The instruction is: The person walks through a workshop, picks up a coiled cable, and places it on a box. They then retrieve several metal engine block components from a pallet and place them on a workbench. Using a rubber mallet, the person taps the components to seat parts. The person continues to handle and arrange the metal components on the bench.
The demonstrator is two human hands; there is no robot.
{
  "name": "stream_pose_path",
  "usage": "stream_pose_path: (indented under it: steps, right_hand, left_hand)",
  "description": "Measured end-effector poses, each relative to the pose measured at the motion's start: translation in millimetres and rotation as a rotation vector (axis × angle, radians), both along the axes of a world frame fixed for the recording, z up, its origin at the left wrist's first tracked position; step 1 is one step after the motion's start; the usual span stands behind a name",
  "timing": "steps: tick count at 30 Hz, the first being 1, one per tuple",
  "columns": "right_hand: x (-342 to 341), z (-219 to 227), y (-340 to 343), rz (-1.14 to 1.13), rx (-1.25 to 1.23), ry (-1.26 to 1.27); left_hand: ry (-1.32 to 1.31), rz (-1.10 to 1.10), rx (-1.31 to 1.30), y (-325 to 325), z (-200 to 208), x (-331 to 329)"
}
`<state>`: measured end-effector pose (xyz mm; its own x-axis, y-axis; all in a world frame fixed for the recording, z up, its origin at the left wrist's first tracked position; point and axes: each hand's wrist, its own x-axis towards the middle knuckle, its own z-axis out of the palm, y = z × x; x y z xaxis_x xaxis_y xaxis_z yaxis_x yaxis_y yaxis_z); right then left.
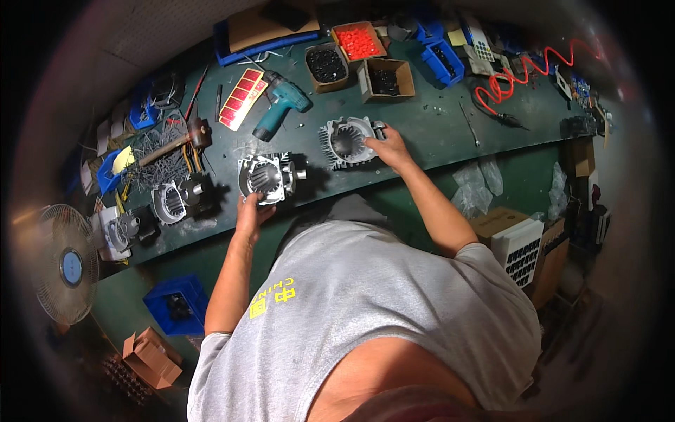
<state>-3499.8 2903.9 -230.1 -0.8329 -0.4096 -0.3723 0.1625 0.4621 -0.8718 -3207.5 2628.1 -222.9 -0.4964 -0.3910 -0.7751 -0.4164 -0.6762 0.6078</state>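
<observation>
A long dark green counter (429,123) stretches in front of a person in a grey T-shirt (394,281). A teal power drill (285,98) lies on it, farther back than the work. Nearer the person are two finned grey metal housings, open faces showing, one to each hand; the step under way looks like handling the pair together, and the next move seems to call for a steady grip on both. The right housing (346,143) lies just left of the right hand (391,150), which grips its right rim, thumb across the edge. The left housing (263,177) is just beyond the left hand (249,216), which holds it by its near edge. With the shadows here, I can't tell whether either is lifted clear. Smallest of all, a round metal stub (301,174) pokes out rightward beside the left housing.
</observation>
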Motion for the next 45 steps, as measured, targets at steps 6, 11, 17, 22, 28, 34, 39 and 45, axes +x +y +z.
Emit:
stream_pose_path:
  steps: [6,11,17,22,28,34,39,45]
  right_hand:
    - [-13,-5,11,-0.020,-0.042,0.009]
    - [-62,-1,63,-0.054,-0.018,0.110]
    - [-104,4,104,-0.048,0.008,0.142]
    - [-119,-5,121,-0.058,-0.022,0.120]
    - [-130,-8,130,-0.050,-0.061,0.051]
    - [-145,2,168,-0.118,-0.072,0.015]
    - [-143,12,161,-0.102,-0.108,-0.002]
    - [-122,16,146,-0.072,-0.031,-0.067]
  left_hand:
    - [0.027,0.007,-0.003,5,-5,-1]
    - [0.066,0.036,0.000,24,-9,-24]
    - [0.091,0.076,0.004,43,-17,-64]
    - [0.071,0.090,0.022,48,-21,-82]
    - [0.047,0.069,-0.095,56,-21,-82]
    - [-0.095,0.321,-0.253,93,8,-84]
    - [-0.179,0.012,-0.682,137,-99,-23]
    - [-0.097,-0.668,-1.082,196,-100,-164]
